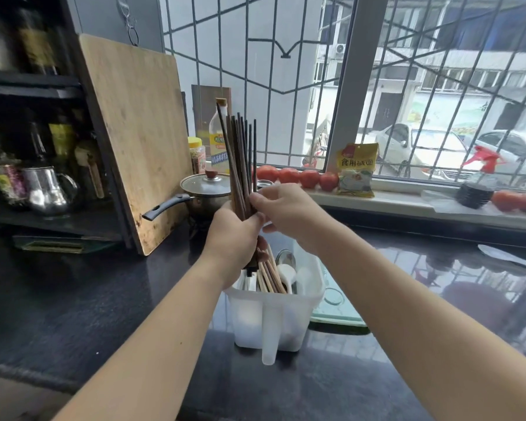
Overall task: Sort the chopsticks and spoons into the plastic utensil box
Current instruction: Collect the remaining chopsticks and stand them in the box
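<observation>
The left hand [236, 235] grips a fanned bundle of dark chopsticks [240, 159] upright above the plastic utensil box [274, 317], mid-counter; the right hand [286, 208] pinches one, seemingly. In the box: pale chopsticks [271, 275], white spoons [287, 276]. The windowsill packet [356, 170] reads "食用碱面".

Two bare forearms, no sleeves

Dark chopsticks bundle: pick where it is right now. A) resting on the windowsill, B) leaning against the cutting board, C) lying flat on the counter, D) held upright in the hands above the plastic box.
D: the left hand grips the dark chopsticks upright over the plastic utensil box, while the right hand pinches them.
</observation>
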`<state>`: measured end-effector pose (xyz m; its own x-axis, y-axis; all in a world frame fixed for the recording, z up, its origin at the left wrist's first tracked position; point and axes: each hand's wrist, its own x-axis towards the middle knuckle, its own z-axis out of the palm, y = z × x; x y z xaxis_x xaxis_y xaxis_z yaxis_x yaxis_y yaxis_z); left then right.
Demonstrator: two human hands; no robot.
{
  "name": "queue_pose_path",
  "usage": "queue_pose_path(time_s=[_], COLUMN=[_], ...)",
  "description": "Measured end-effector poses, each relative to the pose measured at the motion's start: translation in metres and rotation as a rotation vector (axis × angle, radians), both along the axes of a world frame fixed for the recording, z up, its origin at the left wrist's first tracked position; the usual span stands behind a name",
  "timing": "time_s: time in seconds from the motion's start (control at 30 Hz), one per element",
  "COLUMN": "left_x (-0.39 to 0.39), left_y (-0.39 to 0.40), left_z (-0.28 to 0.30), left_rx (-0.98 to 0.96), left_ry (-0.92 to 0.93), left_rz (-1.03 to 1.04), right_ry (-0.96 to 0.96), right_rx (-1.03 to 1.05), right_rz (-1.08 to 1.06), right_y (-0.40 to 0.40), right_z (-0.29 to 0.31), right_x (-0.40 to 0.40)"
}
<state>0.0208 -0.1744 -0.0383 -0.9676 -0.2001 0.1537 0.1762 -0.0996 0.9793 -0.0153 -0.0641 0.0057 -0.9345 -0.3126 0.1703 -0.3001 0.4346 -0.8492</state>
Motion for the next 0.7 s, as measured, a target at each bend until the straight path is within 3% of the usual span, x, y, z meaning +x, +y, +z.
queue_pose_path(time_s=[0.2,0.33,0.43,0.57,0.7], left_x=[0.004,0.002,-0.002,-0.004,-0.003], left_y=[-0.001,-0.004,-0.004,-0.002,-0.003], left_z=[0.001,-0.002,-0.004,-0.005,-0.002], left_rx=[-0.011,-0.005,-0.012,0.045,0.206], left_ry=[0.027,0.000,0.015,0.026,0.010], left_rz=[-0.031,0.034,0.090,0.141,0.150], right_ry=[-0.037,0.064,0.299,0.181,0.178], right_rx=[-0.201,-0.371,-0.067,0.592,0.924], right_rz=[-0.082,-0.339,-0.448,-0.237,-0.156], right_y=[0.007,0.015,0.024,0.013,-0.004], right_z=[0.002,0.011,0.010,-0.016,-0.047], right_x=[-0.002,-0.011,-0.018,-0.011,0.003])
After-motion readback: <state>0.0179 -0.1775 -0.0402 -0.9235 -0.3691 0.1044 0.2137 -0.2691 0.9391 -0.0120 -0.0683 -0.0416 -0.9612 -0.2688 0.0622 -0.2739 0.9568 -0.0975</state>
